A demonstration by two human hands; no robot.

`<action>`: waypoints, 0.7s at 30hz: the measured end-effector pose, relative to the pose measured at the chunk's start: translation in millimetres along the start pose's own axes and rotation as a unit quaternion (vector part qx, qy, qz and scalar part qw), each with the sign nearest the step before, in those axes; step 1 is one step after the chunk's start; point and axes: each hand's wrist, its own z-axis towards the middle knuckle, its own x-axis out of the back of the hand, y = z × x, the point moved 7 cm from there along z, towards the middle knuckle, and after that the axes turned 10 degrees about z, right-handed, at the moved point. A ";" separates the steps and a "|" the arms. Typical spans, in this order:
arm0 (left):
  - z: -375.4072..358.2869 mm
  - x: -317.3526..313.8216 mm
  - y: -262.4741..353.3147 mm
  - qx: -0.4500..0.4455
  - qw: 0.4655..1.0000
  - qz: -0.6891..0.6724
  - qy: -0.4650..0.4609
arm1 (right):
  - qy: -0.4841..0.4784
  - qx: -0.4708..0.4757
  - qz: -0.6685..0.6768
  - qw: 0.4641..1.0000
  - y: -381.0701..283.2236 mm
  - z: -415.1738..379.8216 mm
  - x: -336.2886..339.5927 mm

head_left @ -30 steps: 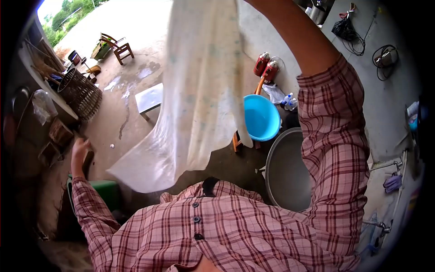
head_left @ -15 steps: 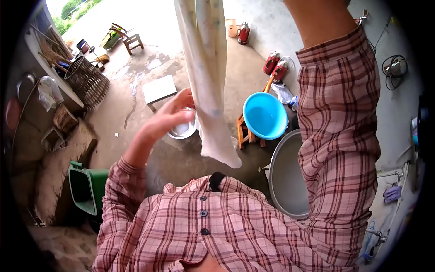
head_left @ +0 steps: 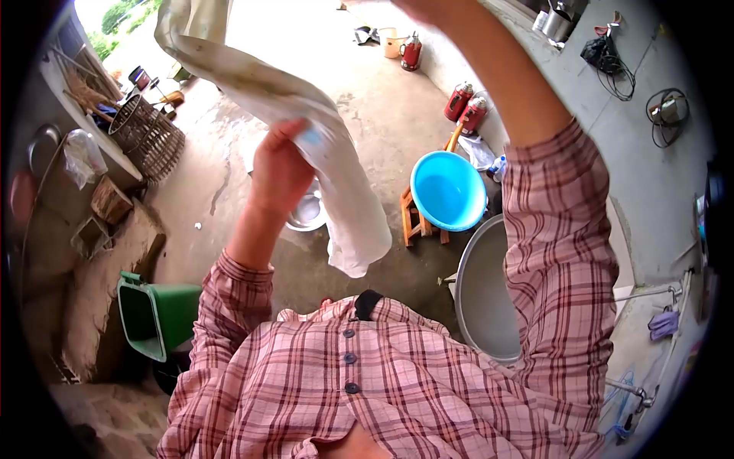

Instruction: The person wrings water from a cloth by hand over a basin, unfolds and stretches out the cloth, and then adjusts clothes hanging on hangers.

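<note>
A long, pale cloth (head_left: 344,183) with faint stains and a small blue patch hangs in front of me, its lower end dangling free. My left hand (head_left: 281,172) is closed on the cloth's left edge, about midway down. The upper part of the cloth bends toward the top left and runs out of view. My right arm is raised high. Only a blurred part of my right hand (head_left: 409,8) shows at the top edge, apart from the visible cloth; its fingers are hidden.
A blue basin (head_left: 449,195) rests on a wooden stool (head_left: 417,226), beside a large grey tub (head_left: 478,306). Red thermos flasks (head_left: 472,115) stand by the wall. To the left are a green bin (head_left: 157,314) and a woven basket (head_left: 149,138). A metal bowl (head_left: 308,214) sits behind the cloth.
My left hand has moved from beside the cloth to a closed grip on it. The cloth's upper part has swung left and now bends. My right hand has come into view at the top.
</note>
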 end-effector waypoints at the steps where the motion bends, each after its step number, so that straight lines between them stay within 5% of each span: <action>1: 2.2 -1.8 12.6 -0.011 1.000 -0.021 -0.018 | -0.042 -0.100 0.040 0.993 29.1 -39.9 -1.8; 3: -0.4 -8.5 36.4 -0.031 0.999 -0.006 -0.018 | -0.210 -0.251 0.037 0.944 71.9 -109.7 -46.6; 8: -7.5 5.0 56.4 0.005 0.995 0.100 -0.004 | -0.276 -0.271 0.316 0.866 106.1 -193.1 -147.7; 12: -15.4 2.1 71.0 -0.018 0.949 0.302 0.089 | -0.169 -0.245 0.292 0.909 124.8 -207.5 -164.1; 17: -34.2 -10.1 104.5 -0.118 0.838 0.523 0.098 | 0.010 -0.173 0.199 0.965 126.3 -209.1 -133.9; 21: -45.5 -14.9 121.5 -0.108 0.752 0.647 0.071 | 0.095 -0.120 0.233 0.960 124.6 -209.6 -116.5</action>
